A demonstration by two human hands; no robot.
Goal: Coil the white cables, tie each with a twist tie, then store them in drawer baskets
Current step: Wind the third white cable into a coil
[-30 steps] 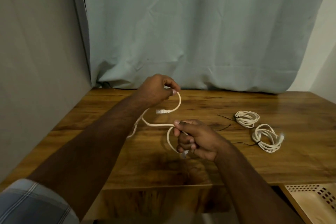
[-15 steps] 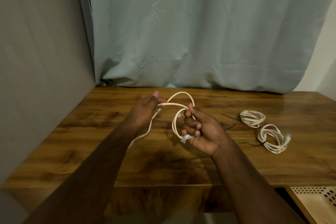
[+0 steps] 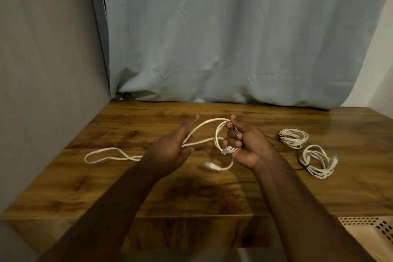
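White cable (image 3: 219,134) in right hand (image 3: 246,144)

A wooden table (image 3: 212,198) stands against a pale blue curtain (image 3: 234,38), with a grey wall (image 3: 42,70) along its left side.

The table (image 3: 276,193) is dark-grained wood with a glossy finish that catches light near its right edge. The cable (image 3: 106,152) has a smooth, matt white plastic jacket and a clear plastic plug (image 3: 226,150). Both coils (image 3: 294,138) (image 3: 316,164) look alike. The curtain (image 3: 234,38) is creased, matt cloth. The basket (image 3: 374,227) is perforated beige plastic.
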